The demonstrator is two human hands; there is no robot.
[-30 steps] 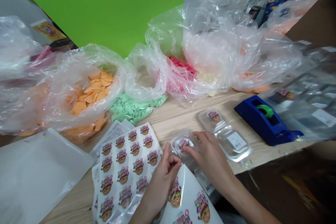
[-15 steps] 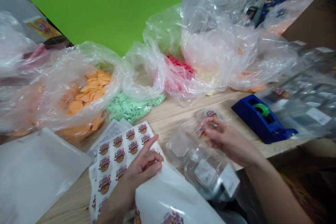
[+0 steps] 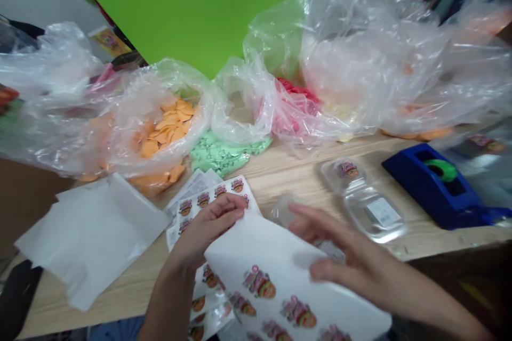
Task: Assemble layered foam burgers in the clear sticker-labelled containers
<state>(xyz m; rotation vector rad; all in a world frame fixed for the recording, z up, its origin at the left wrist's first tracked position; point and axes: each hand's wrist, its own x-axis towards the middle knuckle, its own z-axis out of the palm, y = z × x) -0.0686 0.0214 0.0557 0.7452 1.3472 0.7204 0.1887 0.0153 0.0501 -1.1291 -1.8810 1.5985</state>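
Note:
My left hand [image 3: 218, 224] pinches the top corner of a white sticker sheet [image 3: 260, 248] printed with burger-like cartoon stickers. The sheet is tilted and curls toward me. Over its right side hovers my right hand [image 3: 340, 256], slightly blurred, thumb and fingers apart with nothing seen between them. Flat sticker sheets [image 3: 192, 213] lie under and beyond my left hand. To the right, an opened clear plastic clamshell box [image 3: 374, 213] carries a cartoon sticker on one half and a white label on the other. Another clear box [image 3: 284, 208] is partly hidden behind the sheet and my right hand.
A blue tape dispenser [image 3: 432, 186] stands at the right near the table edge. Plastic bags of orange pieces [image 3: 170, 128], green pieces [image 3: 228, 152] and red pieces [image 3: 296, 101] line the back by a green panel [image 3: 192, 5]. White backing paper [image 3: 100, 234] lies left.
My right hand has come away from the sticker by the clear boxes and moved left over the sheet. My left index finger, raised before, is now bent onto the sheet's corner. The view has shifted.

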